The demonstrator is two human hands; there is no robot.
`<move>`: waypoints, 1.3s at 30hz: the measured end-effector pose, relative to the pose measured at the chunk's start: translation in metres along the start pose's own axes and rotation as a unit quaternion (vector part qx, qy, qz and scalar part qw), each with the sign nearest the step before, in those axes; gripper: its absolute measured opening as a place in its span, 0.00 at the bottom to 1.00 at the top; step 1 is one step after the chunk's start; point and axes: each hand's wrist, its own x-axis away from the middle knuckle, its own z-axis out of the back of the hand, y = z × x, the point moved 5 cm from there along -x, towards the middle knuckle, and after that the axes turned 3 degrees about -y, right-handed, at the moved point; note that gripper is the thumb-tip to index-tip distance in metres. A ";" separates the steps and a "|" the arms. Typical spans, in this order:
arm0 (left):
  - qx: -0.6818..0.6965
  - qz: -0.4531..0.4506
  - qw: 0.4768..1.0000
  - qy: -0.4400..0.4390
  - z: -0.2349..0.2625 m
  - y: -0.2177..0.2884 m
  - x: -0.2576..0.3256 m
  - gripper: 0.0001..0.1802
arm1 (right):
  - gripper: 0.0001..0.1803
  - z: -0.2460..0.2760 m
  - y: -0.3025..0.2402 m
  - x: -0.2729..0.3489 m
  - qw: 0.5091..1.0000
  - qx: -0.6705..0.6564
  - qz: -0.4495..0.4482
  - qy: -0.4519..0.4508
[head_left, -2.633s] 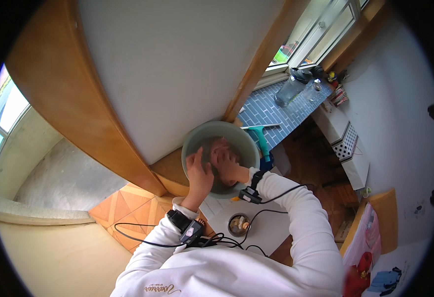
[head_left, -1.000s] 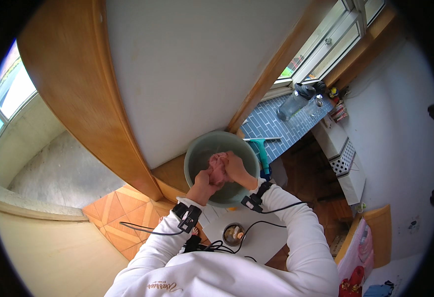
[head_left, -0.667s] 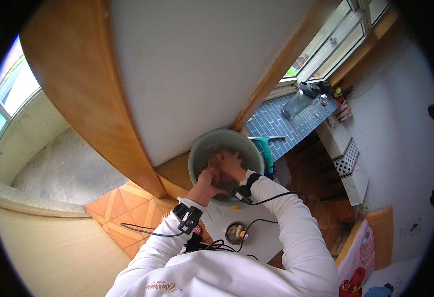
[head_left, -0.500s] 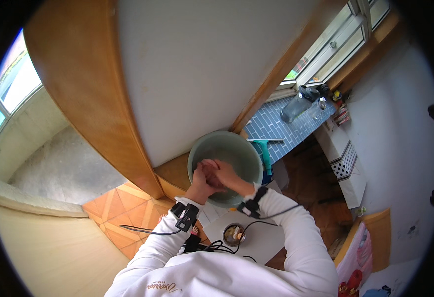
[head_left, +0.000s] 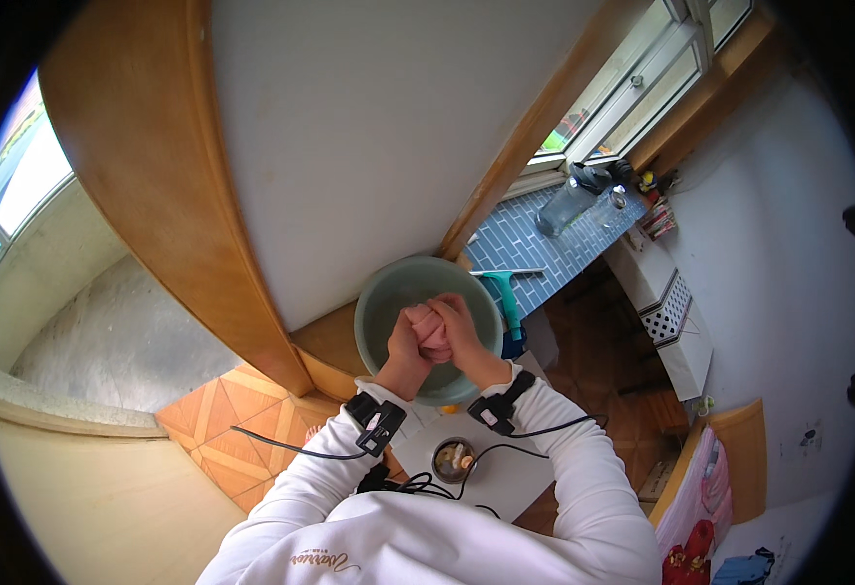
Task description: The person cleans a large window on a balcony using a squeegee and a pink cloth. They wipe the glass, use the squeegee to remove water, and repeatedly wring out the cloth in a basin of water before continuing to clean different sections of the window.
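Observation:
Over a round grey-green basin (head_left: 374, 312), my left hand (head_left: 405, 353) and my right hand (head_left: 466, 338) are brought together around a bunched pink cloth (head_left: 429, 331). The fingers of both hands wrap it, the left hand from the left side and the right hand from the right. What lies in the bottom of the basin is hard to make out; it looks like cloudy water. Black devices with cables are strapped on both wrists.
Closer to me, a metal bowl (head_left: 454, 460) with several pale pieces stands on a white surface (head_left: 515, 478). Right of the basin, a green squeegee (head_left: 507, 300) lies at the blue tiled ledge (head_left: 510, 234), which bears a clear jar (head_left: 561, 208). A wooden door frame (head_left: 252, 292) rises at the left.
My hands have come closer together and squeezed the pink cloth into a tight bundle, which now shows more clearly between them. The whole view has shifted slightly.

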 end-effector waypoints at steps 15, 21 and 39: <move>-0.089 0.111 0.989 -0.043 -0.023 0.004 0.026 0.31 | 0.20 -0.010 -0.007 -0.010 0.923 -0.130 -0.243 -0.269; -0.087 0.102 0.983 -0.124 -0.028 0.003 0.019 0.26 | 0.13 -0.013 -0.017 -0.017 0.934 -0.052 -0.191 -0.298; -0.255 0.079 0.959 -0.091 -0.016 0.013 0.009 0.10 | 0.20 -0.019 -0.021 -0.038 0.944 0.230 -0.050 -0.233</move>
